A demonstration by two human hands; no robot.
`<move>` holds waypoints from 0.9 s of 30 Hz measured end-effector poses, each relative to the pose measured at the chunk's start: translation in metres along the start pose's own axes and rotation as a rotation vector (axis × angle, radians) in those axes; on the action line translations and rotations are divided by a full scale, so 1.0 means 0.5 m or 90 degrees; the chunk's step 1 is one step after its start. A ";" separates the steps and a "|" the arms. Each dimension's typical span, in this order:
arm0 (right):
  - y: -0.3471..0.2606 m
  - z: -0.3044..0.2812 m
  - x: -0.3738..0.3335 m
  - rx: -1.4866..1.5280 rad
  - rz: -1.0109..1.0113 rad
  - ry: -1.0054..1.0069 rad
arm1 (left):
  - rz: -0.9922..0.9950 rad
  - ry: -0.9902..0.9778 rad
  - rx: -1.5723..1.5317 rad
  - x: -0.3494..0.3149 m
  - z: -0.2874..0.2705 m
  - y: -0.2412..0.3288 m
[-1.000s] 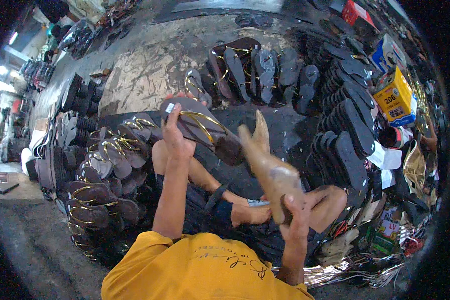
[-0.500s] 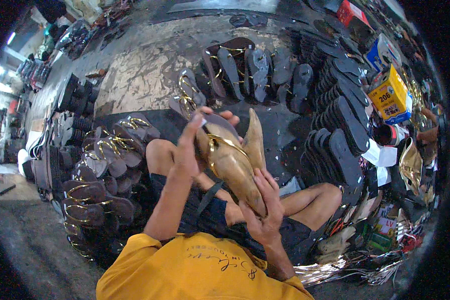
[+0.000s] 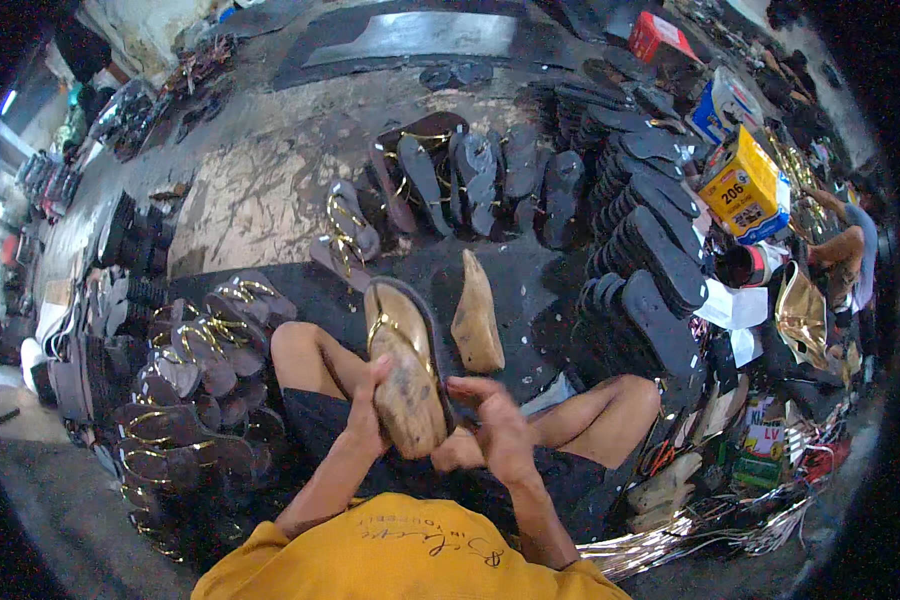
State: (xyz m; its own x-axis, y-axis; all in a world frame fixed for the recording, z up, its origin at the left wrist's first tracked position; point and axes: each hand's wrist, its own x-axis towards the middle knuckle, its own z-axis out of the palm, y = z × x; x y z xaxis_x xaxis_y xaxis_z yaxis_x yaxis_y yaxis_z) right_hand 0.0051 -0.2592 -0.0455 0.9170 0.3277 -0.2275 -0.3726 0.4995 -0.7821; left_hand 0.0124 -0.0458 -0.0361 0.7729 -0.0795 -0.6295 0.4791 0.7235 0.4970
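Observation:
My left hand (image 3: 370, 405) is closed around the side of a wooden shoe last (image 3: 410, 400), near its heel end. Fitted on that last is a dark-soled sandal (image 3: 435, 335) with gold thong straps, its toe pointing away from me. My right hand (image 3: 505, 430) is at the right of the last, close to the sandal's sole edge. Motion smears its fingers, so their grip cannot be made out. A second wooden last (image 3: 477, 320) lies on the dark floor just beyond, apart from both hands.
Finished gold-strapped sandals (image 3: 200, 350) crowd the left side. More sandals (image 3: 470, 175) stand in a row ahead. Stacked dark soles (image 3: 650, 250) rise at the right, beside a yellow box (image 3: 745, 185). Shiny strap strips (image 3: 670, 540) lie at lower right. Another person (image 3: 845, 245) is at far right.
The sandal on its last has turned and come lower, now in my left hand. My right hand has let go of the last's heel end. The second last now stands apart from it.

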 end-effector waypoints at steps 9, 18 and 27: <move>0.010 0.022 -0.022 0.020 0.161 0.011 | -0.090 -0.174 -0.187 -0.085 0.017 0.014; -0.013 0.032 -0.076 0.196 0.238 -0.008 | 0.048 -0.416 0.058 -0.136 0.107 0.066; 0.035 0.042 -0.039 0.058 0.056 0.339 | 0.055 -0.143 0.307 -0.042 0.130 0.010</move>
State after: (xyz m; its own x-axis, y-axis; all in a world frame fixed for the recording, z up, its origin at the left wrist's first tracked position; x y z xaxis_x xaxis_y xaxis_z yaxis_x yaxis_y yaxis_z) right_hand -0.0225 -0.2401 -0.0427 0.8182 -0.0684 -0.5708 -0.4407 0.5631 -0.6991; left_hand 0.0256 -0.0853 0.0185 0.8622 -0.2168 -0.4578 0.5063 0.3405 0.7923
